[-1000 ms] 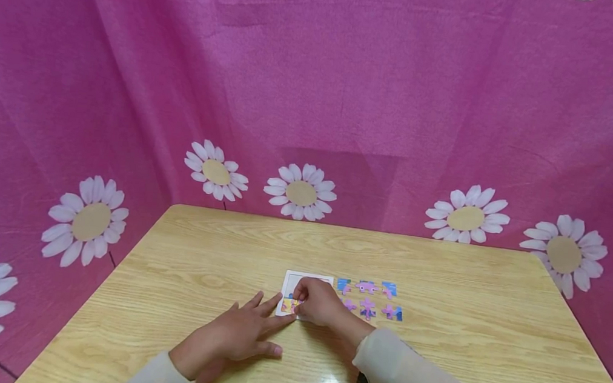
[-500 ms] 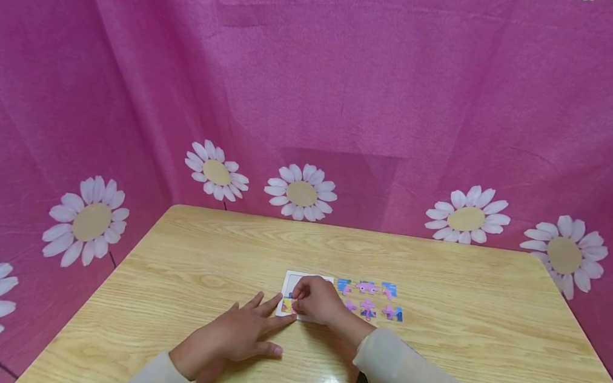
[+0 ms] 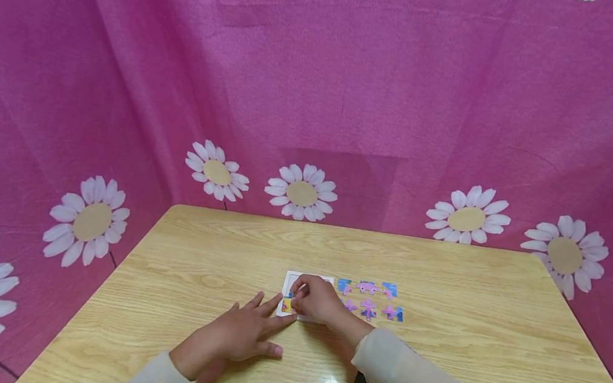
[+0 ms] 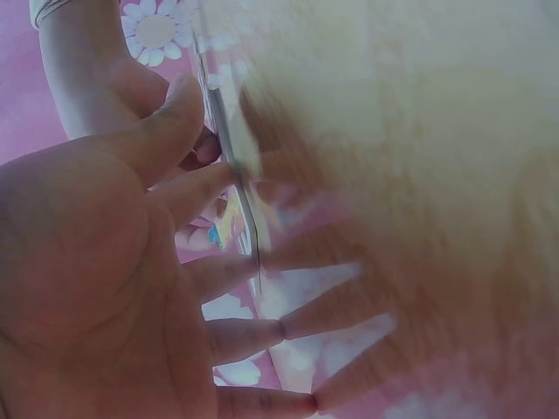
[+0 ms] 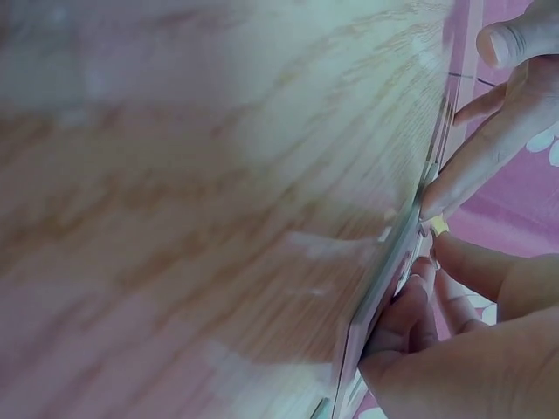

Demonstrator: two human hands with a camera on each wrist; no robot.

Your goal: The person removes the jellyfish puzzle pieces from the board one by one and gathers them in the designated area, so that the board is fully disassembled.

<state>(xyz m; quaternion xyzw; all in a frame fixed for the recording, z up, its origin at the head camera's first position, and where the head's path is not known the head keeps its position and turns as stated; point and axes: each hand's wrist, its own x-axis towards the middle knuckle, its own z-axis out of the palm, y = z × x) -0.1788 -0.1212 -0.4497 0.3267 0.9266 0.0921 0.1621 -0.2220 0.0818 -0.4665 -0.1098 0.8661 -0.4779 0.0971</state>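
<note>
A small white-bordered puzzle tray (image 3: 281,299) lies mid-table in the head view. My left hand (image 3: 242,332) spreads its straight fingers on the table, the fingertips right at the tray's lower left corner. Over the tray my right hand (image 3: 317,302) has thumb and index finger curled together, pinching a puzzle piece at the tray's lower row. A yellow piece (image 3: 287,305) shows in the lower left corner, and yellow (image 5: 439,224) also appears by the right thumb tip in the right wrist view. The right hand hides most of the pinched piece and the tray's middle.
Right of the tray several loose pink-and-blue puzzle pieces (image 3: 368,309) lie in two rows. The wood-grain table (image 3: 464,327) is glossy and reflects light near its front. A pink cloth (image 3: 348,86) with white daisies hangs behind and along the sides.
The right hand's fingertips shift very slightly left over the tray, still pinching. My left hand stays put, and the loose pieces lie as before.
</note>
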